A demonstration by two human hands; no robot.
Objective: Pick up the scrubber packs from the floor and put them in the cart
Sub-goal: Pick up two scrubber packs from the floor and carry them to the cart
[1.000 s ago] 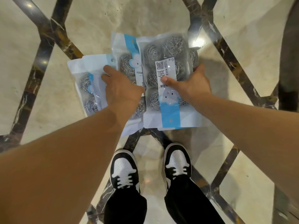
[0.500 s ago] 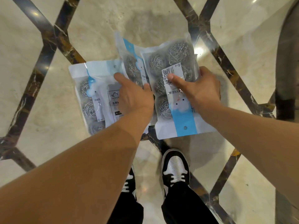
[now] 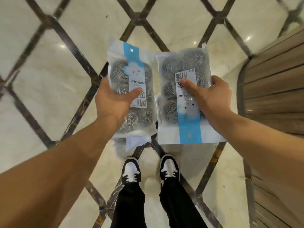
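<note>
My left hand (image 3: 115,99) grips a clear scrubber pack (image 3: 131,76) with a blue stripe and steel-wool balls inside, thumb across its label. The edge of a second pack (image 3: 131,140) shows beneath it in the same hand. My right hand (image 3: 209,96) holds another scrubber pack (image 3: 182,102), thumb pressed on its white label, blue stripe pointing toward me. All the packs are lifted above the floor, side by side and nearly touching. No cart is in view.
Marble floor (image 3: 49,71) with dark diagonal inlay strips lies below. A curved wooden slatted structure (image 3: 271,83) stands at the right edge. My two black-and-white shoes (image 3: 131,171) stand directly under the packs.
Both hands have lifted the packs off the floor and raised them. The left hand's packs turned upright and stacked together. The view pulled back, and the wooden structure came into sight at the right.
</note>
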